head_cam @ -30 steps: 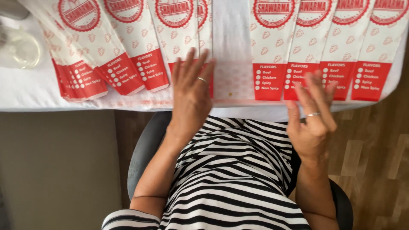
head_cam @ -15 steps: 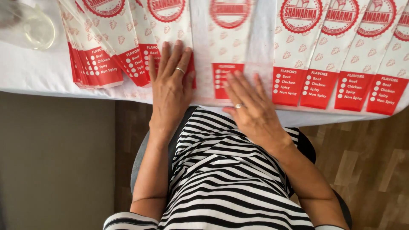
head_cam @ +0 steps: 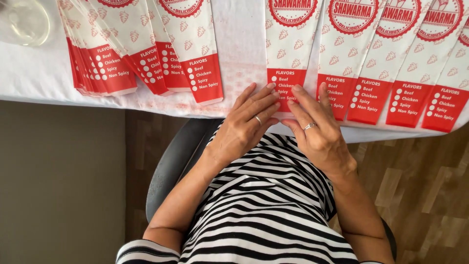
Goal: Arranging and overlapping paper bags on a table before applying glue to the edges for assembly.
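While both hands (head_cam: 281,122) press one sleeve (head_cam: 289,54), four lie right.

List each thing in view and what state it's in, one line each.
left hand: flat, fingertips on middle bag
right hand: flat, fingers on same bag
middle bag: flat on table
left bags: fanned, overlapping
right bags: side by side in a row

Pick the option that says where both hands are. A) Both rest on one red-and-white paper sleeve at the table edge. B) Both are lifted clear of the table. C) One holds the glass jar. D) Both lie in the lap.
A: the left hand and right hand lie side by side with fingers flat on the sleeve at the table edge.
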